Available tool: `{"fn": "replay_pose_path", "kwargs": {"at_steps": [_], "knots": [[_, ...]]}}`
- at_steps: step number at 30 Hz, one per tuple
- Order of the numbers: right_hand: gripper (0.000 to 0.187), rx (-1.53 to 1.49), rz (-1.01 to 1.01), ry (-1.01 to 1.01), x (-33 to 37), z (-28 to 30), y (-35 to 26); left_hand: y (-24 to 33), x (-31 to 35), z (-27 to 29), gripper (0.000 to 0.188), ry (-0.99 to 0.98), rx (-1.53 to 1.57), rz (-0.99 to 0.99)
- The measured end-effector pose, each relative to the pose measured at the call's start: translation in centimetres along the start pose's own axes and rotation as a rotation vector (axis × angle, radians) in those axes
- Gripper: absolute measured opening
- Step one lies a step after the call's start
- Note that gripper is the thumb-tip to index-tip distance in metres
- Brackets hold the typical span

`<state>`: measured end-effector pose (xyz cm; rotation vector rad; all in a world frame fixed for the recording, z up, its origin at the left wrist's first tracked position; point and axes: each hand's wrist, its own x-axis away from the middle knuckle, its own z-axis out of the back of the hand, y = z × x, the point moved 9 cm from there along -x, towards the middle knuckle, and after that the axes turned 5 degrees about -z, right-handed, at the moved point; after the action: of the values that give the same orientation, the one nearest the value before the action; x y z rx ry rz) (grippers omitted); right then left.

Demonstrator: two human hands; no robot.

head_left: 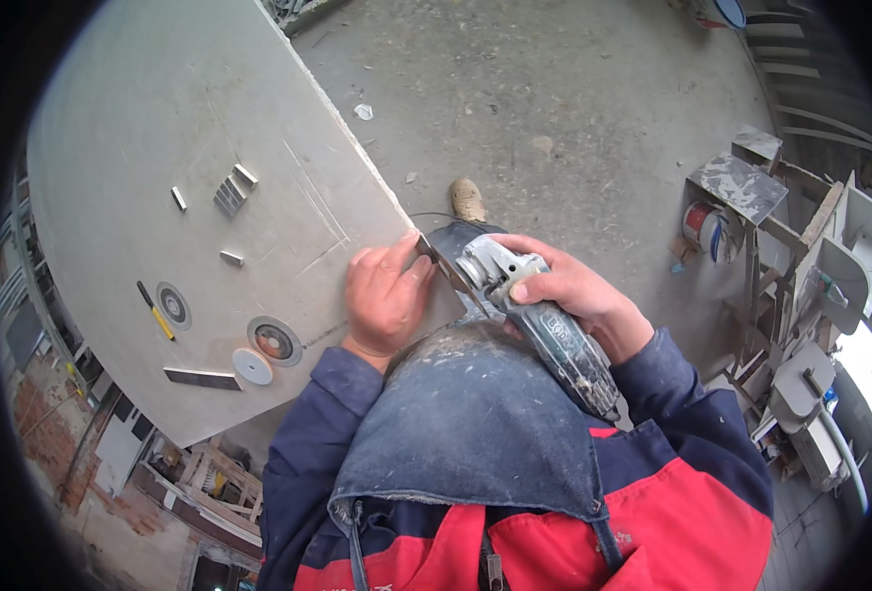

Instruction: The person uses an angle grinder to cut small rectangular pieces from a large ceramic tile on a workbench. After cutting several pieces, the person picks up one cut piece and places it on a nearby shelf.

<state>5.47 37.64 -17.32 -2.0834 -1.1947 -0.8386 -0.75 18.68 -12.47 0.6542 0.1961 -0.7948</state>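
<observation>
My right hand (593,300) is wrapped round the body of an angle grinder (559,345), its head pointing up and left. The grinder's thin disc (462,284) stands edge-on beside the slab's edge. My left hand (387,295) rests at the edge of a large grey slab (288,236), its fingers bent and pinching a small dark piece (426,248) close to the disc. The fingers partly hide that piece, and I cannot tell whether the disc touches it. Several small strips (230,197) lie further off on the slab.
On the slab lie a yellow utility knife (163,323), a grey cutting disc (174,305), a larger dark disc (274,341), a white disc (253,366) and a dark flat bar (202,379). A cluttered stand (741,187) with a bucket (700,227) is at right. My shoe (468,200) is ahead.
</observation>
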Motion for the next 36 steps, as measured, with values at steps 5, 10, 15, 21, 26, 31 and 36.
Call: {"fn": "replay_pose_path", "kwargs": {"at_steps": [5,10,15,21,26,31,36], "knots": [[0.08,0.028,-0.045,0.061,0.4,1.0,1.3,-0.1,0.0,0.0,0.031,0.004,0.007,0.019],[0.078,0.04,0.058,0.12,0.6,3.6,1.4,-0.6,0.4,1.8,0.03,0.058,-0.006,0.088],[0.078,0.087,0.135,0.154,3.1,3.5,-0.9,-6.4,3.6,9.5,0.032,0.147,-0.31,0.354],[0.088,0.101,0.201,0.175,3.3,1.3,-1.7,-13.6,7.6,15.1,0.037,0.207,-0.455,0.502],[0.078,0.105,0.2,0.124,3.6,-0.1,-2.6,-15.2,7.7,15.6,0.038,0.207,-0.445,0.539],[0.078,0.099,0.231,0.138,3.7,0.1,-3.2,-15.5,7.7,15.0,0.038,0.174,-0.414,0.539],[0.078,0.089,0.212,0.117,2.6,0.6,-3.3,-16.1,8.6,15.0,0.04,0.161,-0.369,0.581]]}}
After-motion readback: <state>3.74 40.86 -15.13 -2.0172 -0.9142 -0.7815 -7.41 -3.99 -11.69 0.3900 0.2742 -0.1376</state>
